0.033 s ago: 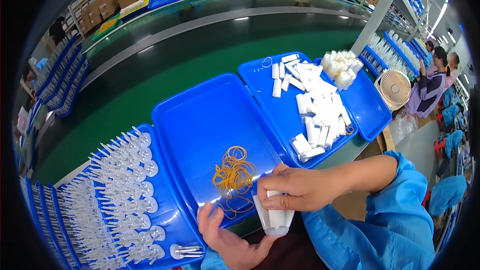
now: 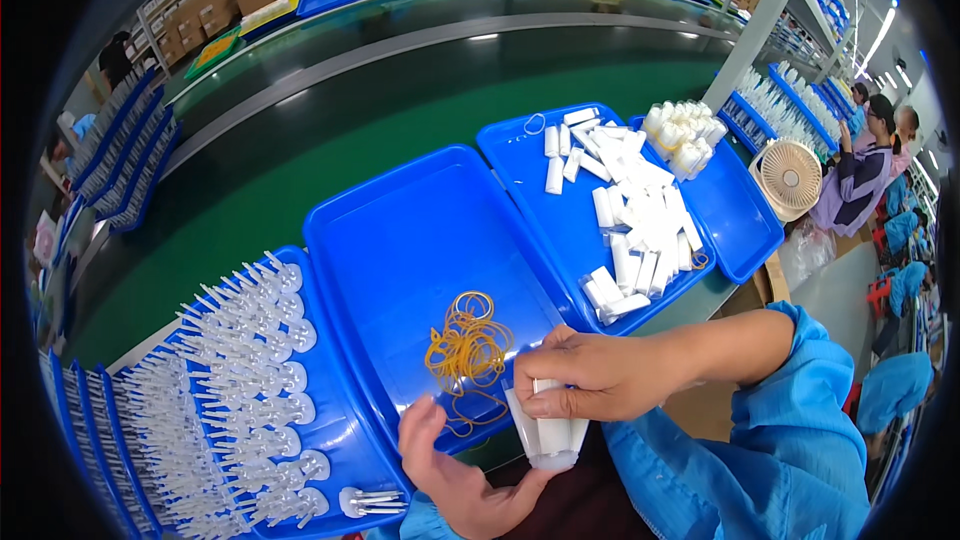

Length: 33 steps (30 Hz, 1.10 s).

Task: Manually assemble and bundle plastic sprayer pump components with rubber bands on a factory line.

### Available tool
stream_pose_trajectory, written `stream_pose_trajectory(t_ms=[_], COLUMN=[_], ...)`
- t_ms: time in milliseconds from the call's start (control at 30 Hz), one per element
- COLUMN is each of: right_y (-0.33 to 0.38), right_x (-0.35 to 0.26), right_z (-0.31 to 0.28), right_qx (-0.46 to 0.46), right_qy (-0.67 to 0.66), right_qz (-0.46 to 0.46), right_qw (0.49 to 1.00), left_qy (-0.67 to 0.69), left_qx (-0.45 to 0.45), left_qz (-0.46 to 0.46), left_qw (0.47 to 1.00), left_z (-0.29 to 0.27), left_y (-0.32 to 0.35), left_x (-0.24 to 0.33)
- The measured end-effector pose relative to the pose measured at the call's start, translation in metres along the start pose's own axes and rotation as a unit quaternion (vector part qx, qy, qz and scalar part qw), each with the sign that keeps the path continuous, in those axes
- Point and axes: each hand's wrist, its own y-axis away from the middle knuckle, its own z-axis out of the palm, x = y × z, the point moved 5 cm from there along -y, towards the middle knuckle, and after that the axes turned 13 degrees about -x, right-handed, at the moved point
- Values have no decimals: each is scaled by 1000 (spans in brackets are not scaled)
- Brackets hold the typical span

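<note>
In my right hand is a small bundle of white rolls, gripped from above and held upright over my lap. My left hand is open beside it, fingers apart and pointing up, its thumb at the bundle's lower end. Just beyond my hands, a heap of yellow rubber bands lies in a blue tray. The blue tray to its right carries many loose white rolls. On the left, a blue tray holds rows of clear plastic pieces with thin stems.
A further blue tray at the right holds upright banded white bundles. A beige fan stands by a grey post. Beyond the trays runs a green conveyor belt. Co-workers sit across it and along the right.
The fingers of my left hand have shifted slightly to the right, toward the bundle. My right hand and the bundle have stayed in place.
</note>
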Motion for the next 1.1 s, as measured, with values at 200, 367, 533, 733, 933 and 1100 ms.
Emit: stream_pose_trajectory(t_ms=[200, 367, 533, 733, 933, 1100], right_y=[-5, -6, -1, -9, -45, -76], right_x=[-3, -25, -36, -49, -8, 16], right_z=[-7, 9, 33, 44, -6, 3], right_qx=[-17, 57, 144, -11, 8, -16], right_qy=[-30, 188, 383, 264, 380, 482], right_qz=[-29, -114, -78, -245, -126, -135], right_qw=[999, 974, 909, 933, 916, 866], left_qy=[548, 724, 689, 522, 668, 628], left_qx=[-110, -215, -158, -273, -87, -17], left_qz=[-245, -284, -249, -171, -246, -318], left_qw=[792, 592, 662, 790, 697, 710], left_z=[34, 59, 58, 52, 15, 4], left_y=[9, 48, 41, 57, 43, 46], left_x=[-16, -18, -9, -23, -23, -31])
